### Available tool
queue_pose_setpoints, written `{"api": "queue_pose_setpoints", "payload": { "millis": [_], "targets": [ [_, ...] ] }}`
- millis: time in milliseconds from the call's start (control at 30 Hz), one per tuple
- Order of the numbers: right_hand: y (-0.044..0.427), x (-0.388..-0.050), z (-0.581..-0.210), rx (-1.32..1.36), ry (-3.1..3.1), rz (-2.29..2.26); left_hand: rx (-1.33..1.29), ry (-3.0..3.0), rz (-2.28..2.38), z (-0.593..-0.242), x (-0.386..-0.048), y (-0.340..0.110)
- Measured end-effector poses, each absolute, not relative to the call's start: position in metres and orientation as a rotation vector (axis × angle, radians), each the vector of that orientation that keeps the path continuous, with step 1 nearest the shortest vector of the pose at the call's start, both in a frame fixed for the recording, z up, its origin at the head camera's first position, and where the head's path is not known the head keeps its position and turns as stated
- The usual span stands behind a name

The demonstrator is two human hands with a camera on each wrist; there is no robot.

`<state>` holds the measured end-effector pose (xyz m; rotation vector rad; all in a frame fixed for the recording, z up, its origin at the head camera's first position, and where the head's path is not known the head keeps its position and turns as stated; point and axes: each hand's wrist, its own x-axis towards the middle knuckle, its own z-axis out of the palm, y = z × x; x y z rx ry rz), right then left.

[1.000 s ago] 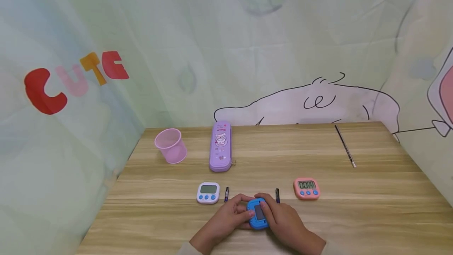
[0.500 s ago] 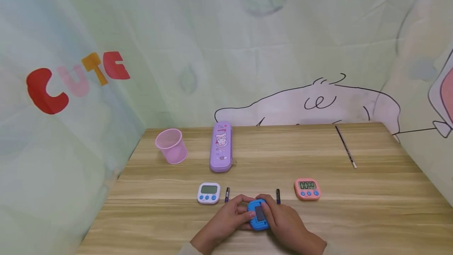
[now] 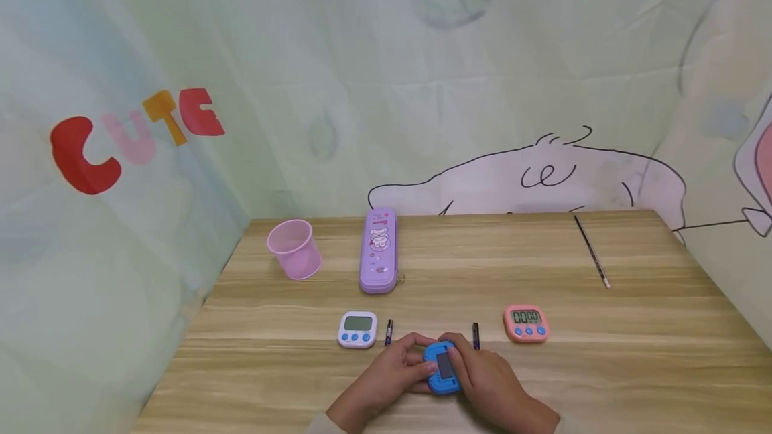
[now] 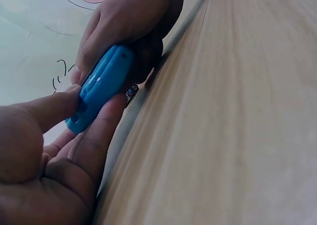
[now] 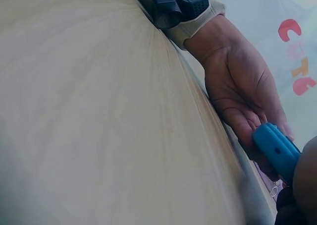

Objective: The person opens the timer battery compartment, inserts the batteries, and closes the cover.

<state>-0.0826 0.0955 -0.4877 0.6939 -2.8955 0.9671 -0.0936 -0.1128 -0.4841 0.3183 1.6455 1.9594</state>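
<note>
Both hands hold a blue digital timer [image 3: 443, 370] just over the near part of the table, its back with a dark rectangle turned up. My left hand [image 3: 392, 374] grips its left side, thumb on the back and fingers beneath. On the other side, my right hand [image 3: 491, 380] holds it with the thumb laid along the back. The left wrist view shows the blue timer [image 4: 101, 86] edge-on between the hands. One small battery [image 3: 389, 332] lies beyond the left hand, another battery [image 3: 476, 335] beyond the right. The right fingers are partly hidden.
A white timer [image 3: 358, 329] with a blank screen lies to the left; a pink timer [image 3: 526, 324] reading zeros lies to the right. Farther back are a pink cup [image 3: 295, 253], a purple pencil case [image 3: 378, 253] and a pencil [image 3: 592, 251]. Printed curtains border the table.
</note>
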Motion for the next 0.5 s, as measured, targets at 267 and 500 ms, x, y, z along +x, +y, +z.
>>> {"api": "queue_pose_setpoints", "payload": {
  "millis": [267, 500],
  "targets": [
    [0.0980, -0.0840, -0.4872, 0.746, -2.906, 0.975, 0.283, 1.680, 1.910, -0.4821, -0.0955, -0.1120],
    [0.0996, -0.0854, -0.4881, 0.769, -2.897, 0.993, 0.265, 1.697, 1.914, -0.4832, -0.0957, -0.1121]
  ]
}}
